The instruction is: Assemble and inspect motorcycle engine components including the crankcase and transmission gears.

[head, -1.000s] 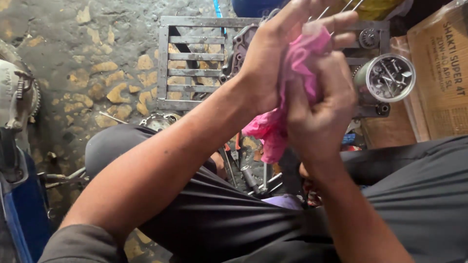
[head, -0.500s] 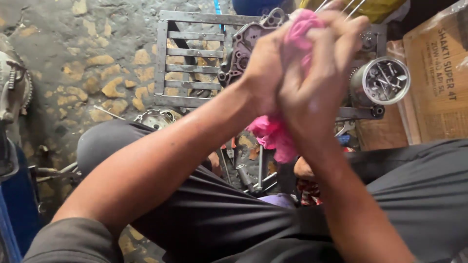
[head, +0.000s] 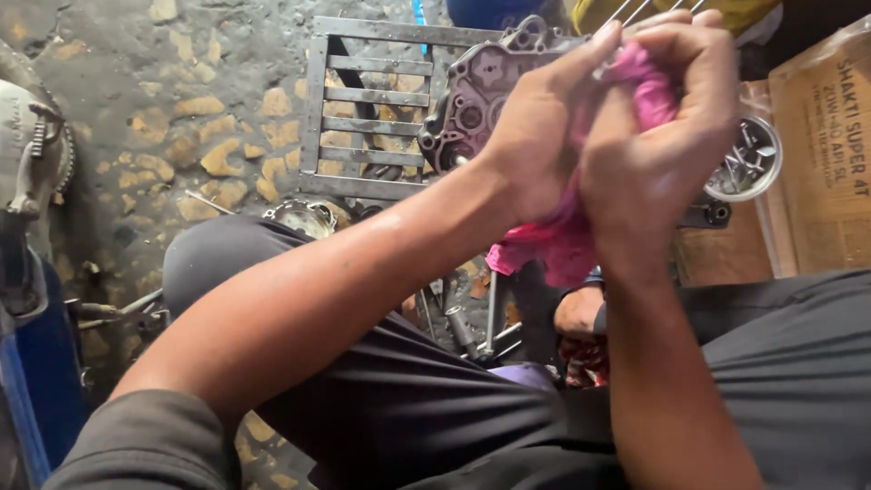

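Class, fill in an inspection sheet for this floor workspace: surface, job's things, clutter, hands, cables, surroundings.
Surface: rough stone floor, dirty.
Job's things: pink rag bunched between both hands.
Clutter: metal engine casing, round metal part, loose tools on the floor between the knees.
Hands: left hand and right hand both closed on the rag.
Cables: nothing seen.
Surroundings: metal grate, cardboard box, blue object at left.

bright pink rag (head: 567, 240), grey metal engine case (head: 476, 100), grey metal grate (head: 363, 109), black trousers (head: 435, 399), brown cardboard box (head: 830, 163) with dark print, floor (head: 154, 118) is dark grey with yellowish stone patches
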